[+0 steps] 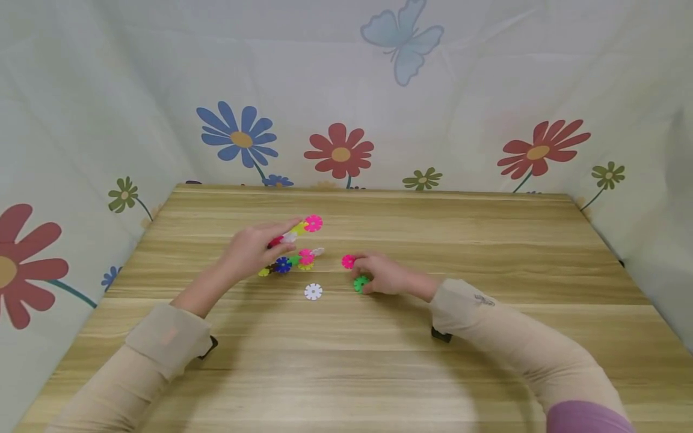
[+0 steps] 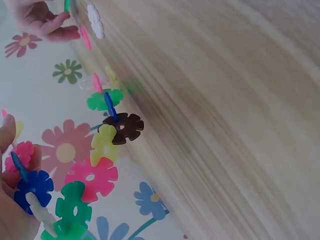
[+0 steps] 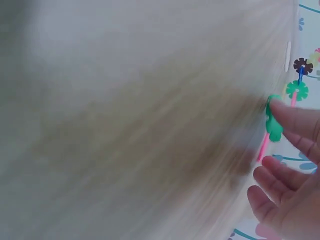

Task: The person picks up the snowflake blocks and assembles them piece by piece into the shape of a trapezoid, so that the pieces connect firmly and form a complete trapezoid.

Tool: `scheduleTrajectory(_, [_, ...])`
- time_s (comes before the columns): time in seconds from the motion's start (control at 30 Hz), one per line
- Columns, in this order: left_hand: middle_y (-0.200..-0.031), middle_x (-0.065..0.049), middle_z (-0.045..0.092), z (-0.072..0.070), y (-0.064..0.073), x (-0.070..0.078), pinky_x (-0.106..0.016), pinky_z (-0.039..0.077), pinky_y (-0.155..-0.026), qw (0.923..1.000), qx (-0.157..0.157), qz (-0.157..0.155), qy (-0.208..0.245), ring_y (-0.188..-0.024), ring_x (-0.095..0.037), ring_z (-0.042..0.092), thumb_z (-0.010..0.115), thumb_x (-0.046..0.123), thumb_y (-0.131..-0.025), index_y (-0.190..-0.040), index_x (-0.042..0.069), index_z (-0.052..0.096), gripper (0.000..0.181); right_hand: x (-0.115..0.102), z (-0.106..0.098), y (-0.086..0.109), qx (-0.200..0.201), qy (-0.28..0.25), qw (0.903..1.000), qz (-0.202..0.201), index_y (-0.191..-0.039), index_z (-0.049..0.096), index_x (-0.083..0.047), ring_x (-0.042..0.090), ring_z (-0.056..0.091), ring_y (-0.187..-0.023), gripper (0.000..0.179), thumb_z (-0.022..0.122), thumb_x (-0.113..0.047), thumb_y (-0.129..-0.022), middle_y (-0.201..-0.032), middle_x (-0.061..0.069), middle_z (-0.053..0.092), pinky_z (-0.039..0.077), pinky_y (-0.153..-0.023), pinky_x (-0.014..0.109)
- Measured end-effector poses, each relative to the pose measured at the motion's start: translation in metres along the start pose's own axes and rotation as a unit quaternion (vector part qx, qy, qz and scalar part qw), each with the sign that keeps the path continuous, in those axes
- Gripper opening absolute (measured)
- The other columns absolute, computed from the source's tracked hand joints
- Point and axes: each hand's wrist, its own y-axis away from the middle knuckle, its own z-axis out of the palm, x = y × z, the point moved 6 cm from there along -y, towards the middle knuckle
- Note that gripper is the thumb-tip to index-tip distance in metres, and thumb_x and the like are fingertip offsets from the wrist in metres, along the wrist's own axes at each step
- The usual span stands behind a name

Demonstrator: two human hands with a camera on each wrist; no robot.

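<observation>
My left hand (image 1: 248, 251) holds a chain of interlocked plastic snowflake discs, its thumb and fingers around the near part. In the left wrist view a dark blue disc (image 2: 34, 192) lies by the palm, followed by green, a pink disc (image 2: 92, 179), yellow and a brown disc (image 2: 128, 128). Toward the middle of the table, my right hand (image 1: 385, 275) pinches a green snowflake disc (image 3: 273, 120) between thumb and index finger; the other fingers are loosely bent. A loose pink disc (image 1: 348, 261) is right at its fingertips. Between the hands lies a white disc (image 1: 313, 291).
The wooden table (image 1: 335, 373) extends around both arms. Behind it hangs a pale cloth (image 1: 465, 108) printed with flowers and a butterfly. Dark wrist straps show under both sleeves.
</observation>
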Motion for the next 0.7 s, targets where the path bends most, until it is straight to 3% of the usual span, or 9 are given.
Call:
scheduleTrajectory(0.1, [-0.12, -0.007, 0.058, 0.001, -0.002, 0.006, -0.041, 0.047, -0.086, 0.9999, -0.013, -0.001, 0.001, -0.106, -0.025, 0.057, 0.065, 0.028, -0.079, -0.131, 0.023, 0.044, 0.056, -0.001, -0.004, 0.005, 0.022, 0.019, 0.9996, -0.005, -0.088, 0.06, -0.01, 0.021, 0.05, -0.096, 0.017, 0.069, -0.008, -0.074, -0.103, 0.007, 0.055, 0.044, -0.082, 0.033])
scheduleTrajectory(0.23, [-0.117, -0.008, 0.06, 0.001, -0.004, 0.015, -0.04, 0.048, -0.085, 0.9997, -0.016, 0.015, 0.006, -0.104, -0.025, 0.058, 0.065, 0.029, -0.079, -0.131, 0.024, 0.044, 0.055, 0.001, -0.007, 0.011, 0.032, 0.005, 0.9994, -0.008, -0.083, 0.059, -0.008, 0.014, 0.046, -0.076, 0.014, 0.069, -0.006, -0.074, -0.083, 0.002, 0.055, 0.041, -0.067, 0.023])
scheduleTrajectory(0.47, [-0.113, -0.006, 0.062, 0.001, -0.007, 0.034, -0.035, 0.05, -0.081, 0.9977, 0.003, 0.068, 0.003, -0.098, -0.021, 0.061, 0.065, 0.032, -0.079, -0.129, 0.023, 0.046, 0.054, 0.017, -0.008, 0.019, 0.035, -0.056, 0.9977, 0.013, -0.082, 0.057, -0.008, 0.013, 0.048, -0.071, 0.014, 0.067, -0.002, -0.074, -0.076, 0.002, 0.056, 0.042, -0.063, 0.021])
scheduleTrajectory(0.7, [-0.114, -0.005, 0.061, 0.004, -0.01, 0.053, -0.033, 0.05, -0.081, 0.9949, -0.006, 0.096, 0.032, -0.1, -0.02, 0.061, 0.065, 0.031, -0.078, -0.128, 0.021, 0.048, 0.053, 0.031, -0.011, 0.027, 0.045, -0.13, 0.9902, 0.027, -0.086, 0.057, -0.003, 0.012, 0.05, -0.068, 0.014, 0.064, 0.003, -0.074, -0.075, 0.007, 0.057, 0.045, -0.057, 0.02])
